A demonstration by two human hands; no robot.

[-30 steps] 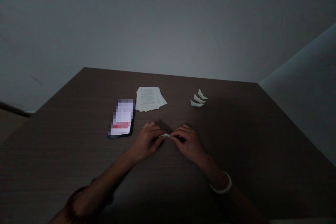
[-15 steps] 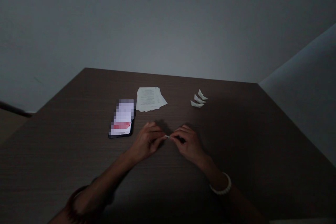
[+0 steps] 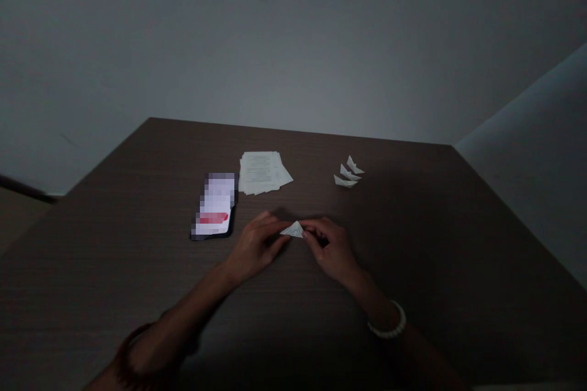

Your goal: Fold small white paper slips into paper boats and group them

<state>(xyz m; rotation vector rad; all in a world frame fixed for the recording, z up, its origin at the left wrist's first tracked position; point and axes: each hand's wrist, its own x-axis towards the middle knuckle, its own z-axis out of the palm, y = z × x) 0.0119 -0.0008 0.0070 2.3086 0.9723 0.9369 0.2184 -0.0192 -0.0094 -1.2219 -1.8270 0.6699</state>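
Observation:
Between my hands a small folded white paper piece [image 3: 293,230] shows a triangular shape. My left hand [image 3: 257,245] pinches its left corner between fingers and thumb. My right hand [image 3: 329,247] grips its right side, and the fingertips hide that end. Both hands are held just over the dark wood-grain table [image 3: 293,317]. Beyond them lie several small folded paper boats [image 3: 347,172], out of reach of my fingers.
A phone [image 3: 214,206] with a pixelated screen lies left of centre on the table. Behind it sits a stack of printed paper sheets [image 3: 263,172]. The table's far edge meets a grey wall [image 3: 293,43].
The paper between my hands has opened from a thin flat strip into a wider triangle. My fingers have spread it apart; the hands have otherwise stayed nearly in place.

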